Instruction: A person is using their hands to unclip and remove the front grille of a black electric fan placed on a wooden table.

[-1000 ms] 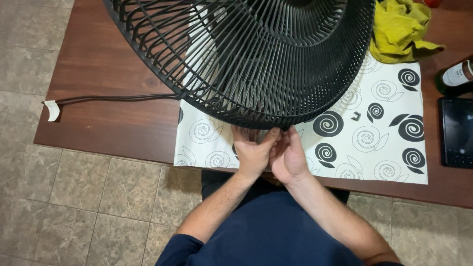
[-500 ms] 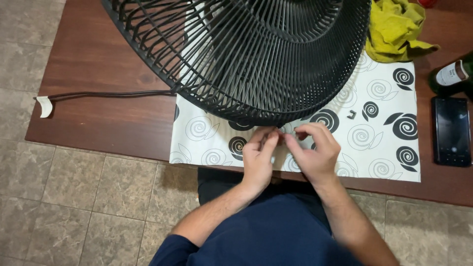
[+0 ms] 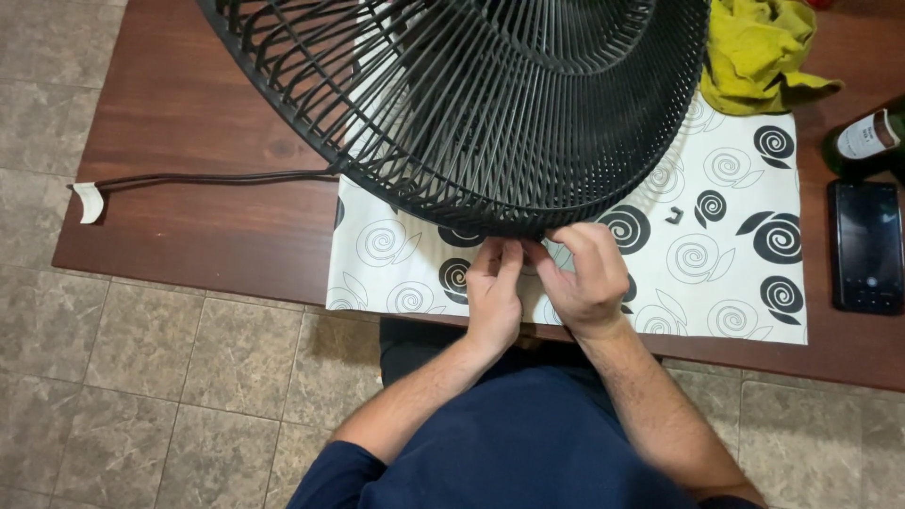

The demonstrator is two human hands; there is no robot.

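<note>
A large black wire fan grille (image 3: 490,104) lies over a white mat with black spiral patterns (image 3: 726,283) on a brown wooden table (image 3: 189,226). My left hand (image 3: 495,287) and my right hand (image 3: 589,273) meet at the near bottom rim of the grille, fingertips pinching at the rim. Whatever small part sits between the fingers is hidden by them. A small black clip-like piece (image 3: 673,217) lies loose on the mat to the right.
A black power cord (image 3: 207,177) with a white tag runs across the table at left. A yellow cloth (image 3: 754,47) lies at the back right. A dark bottle (image 3: 863,141) and a black phone (image 3: 865,247) sit at the right edge. Tiled floor lies below.
My right hand has moved a little apart from the left and then back up against the grille's rim. The view has shifted slightly; the grille stays in place.
</note>
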